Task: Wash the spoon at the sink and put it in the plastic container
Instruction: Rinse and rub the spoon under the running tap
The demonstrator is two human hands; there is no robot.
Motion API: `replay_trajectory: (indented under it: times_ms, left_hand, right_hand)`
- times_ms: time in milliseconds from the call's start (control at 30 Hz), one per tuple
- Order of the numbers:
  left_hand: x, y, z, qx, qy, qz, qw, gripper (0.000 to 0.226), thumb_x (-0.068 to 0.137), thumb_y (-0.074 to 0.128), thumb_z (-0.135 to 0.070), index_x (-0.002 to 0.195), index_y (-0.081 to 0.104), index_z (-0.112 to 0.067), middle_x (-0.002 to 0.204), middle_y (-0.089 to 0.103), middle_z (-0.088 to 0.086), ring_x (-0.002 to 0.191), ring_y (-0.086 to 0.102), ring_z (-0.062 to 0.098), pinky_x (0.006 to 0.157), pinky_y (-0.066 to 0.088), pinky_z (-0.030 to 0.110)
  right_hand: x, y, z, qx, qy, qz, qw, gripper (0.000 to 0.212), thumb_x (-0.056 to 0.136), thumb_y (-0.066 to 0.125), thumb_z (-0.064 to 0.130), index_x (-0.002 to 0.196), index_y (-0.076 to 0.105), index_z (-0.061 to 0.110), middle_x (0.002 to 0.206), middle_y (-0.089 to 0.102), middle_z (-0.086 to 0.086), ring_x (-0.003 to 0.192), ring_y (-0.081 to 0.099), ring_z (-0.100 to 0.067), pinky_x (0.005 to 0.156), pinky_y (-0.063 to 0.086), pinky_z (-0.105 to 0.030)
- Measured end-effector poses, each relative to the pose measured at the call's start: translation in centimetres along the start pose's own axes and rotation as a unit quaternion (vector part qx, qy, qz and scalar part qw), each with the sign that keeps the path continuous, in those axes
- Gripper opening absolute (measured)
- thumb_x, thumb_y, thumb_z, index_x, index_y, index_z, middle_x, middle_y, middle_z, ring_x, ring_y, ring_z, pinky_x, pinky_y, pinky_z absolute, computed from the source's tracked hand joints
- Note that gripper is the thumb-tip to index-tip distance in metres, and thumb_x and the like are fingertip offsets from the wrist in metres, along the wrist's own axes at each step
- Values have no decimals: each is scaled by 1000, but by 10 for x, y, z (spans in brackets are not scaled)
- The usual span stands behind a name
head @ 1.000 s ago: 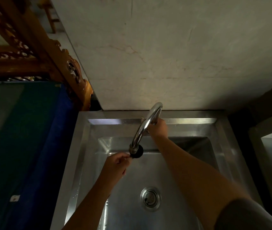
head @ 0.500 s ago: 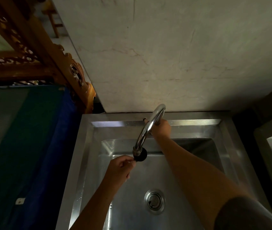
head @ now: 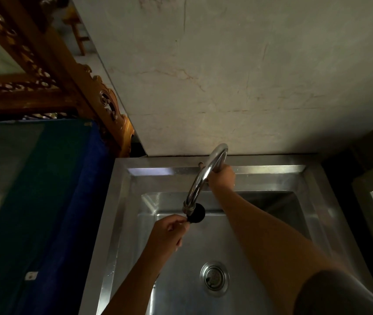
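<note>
A small black spoon [head: 196, 213] has its round bowl right under the spout of the curved steel faucet [head: 200, 181]. My left hand [head: 168, 234] pinches the spoon's handle, which is hidden in the fingers. At the back of the stainless sink [head: 312, 214], my right hand [head: 222, 178] is closed around the faucet's base; the tap lever is hidden behind it. No water stream is visible. No plastic container is in view.
The drain [head: 214, 277] lies at the sink's bottom, in front of both hands. A blue and green covered surface [head: 44, 201] flanks the sink on the left, with a carved wooden frame [head: 85, 92] behind. A plain wall rises behind the faucet.
The view has shifted slightly, so the sink sits lower in frame. Both hands keep their places at the spout and the faucet base.
</note>
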State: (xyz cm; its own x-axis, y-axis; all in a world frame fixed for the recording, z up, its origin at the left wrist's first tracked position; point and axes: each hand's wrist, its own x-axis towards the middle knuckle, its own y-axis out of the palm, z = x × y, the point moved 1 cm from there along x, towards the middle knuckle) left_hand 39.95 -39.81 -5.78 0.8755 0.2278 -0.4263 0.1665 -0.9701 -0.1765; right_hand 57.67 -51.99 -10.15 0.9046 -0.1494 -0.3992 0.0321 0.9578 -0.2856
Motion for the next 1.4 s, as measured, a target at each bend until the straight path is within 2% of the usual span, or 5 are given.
replay_trajectory:
  times_ms: [267, 400, 500, 700, 1400]
  left_hand:
    - [-9, -3, -10, 20, 7, 9, 1000, 11, 91, 60, -6, 88, 70, -1, 57, 50, 18, 37, 41, 10, 42, 34, 20]
    - [-17, 0, -25, 15, 12, 6, 1000, 13, 91, 59, -6, 94, 69, 1, 58, 48, 19, 43, 38, 16, 45, 32, 24]
    - [-19, 1, -31, 4, -1, 1, 1000, 14, 91, 60, -8, 95, 68, 2, 60, 48, 18, 46, 38, 18, 46, 32, 24]
    - [-27, 4, -43, -17, -6, 20, 1000, 12, 88, 64, -13, 86, 66, -2, 57, 49, 11, 49, 41, 17, 48, 34, 26]
    - [-16, 15, -51, 92, 68, 6, 993, 25, 95, 55, -29, 71, 62, -28, 60, 63, -7, 41, 54, -8, 41, 34, 6]
  right_hand:
    - [-4, -27, 18, -122, -43, 135, 982, 13, 82, 72, 13, 82, 62, 22, 77, 66, 5, 72, 66, -10, 53, 48, -14]
    - [-41, -44, 10, -74, 1, 53, 996, 37, 86, 68, 17, 120, 53, 13, 109, 58, -1, 99, 59, -18, 88, 53, -36]
    - [-72, -43, 4, -24, 40, 117, 992, 11, 94, 55, 21, 98, 63, 14, 103, 67, -16, 92, 66, -23, 85, 57, -39]
    - [-119, -45, 7, 155, 89, 261, 949, 34, 96, 50, 37, 111, 66, 11, 114, 68, -21, 107, 66, -36, 94, 55, -51]
    - [-128, -52, 28, 198, 38, 187, 962, 22, 95, 57, 20, 101, 65, 1, 97, 74, -24, 91, 72, -38, 73, 59, -41]
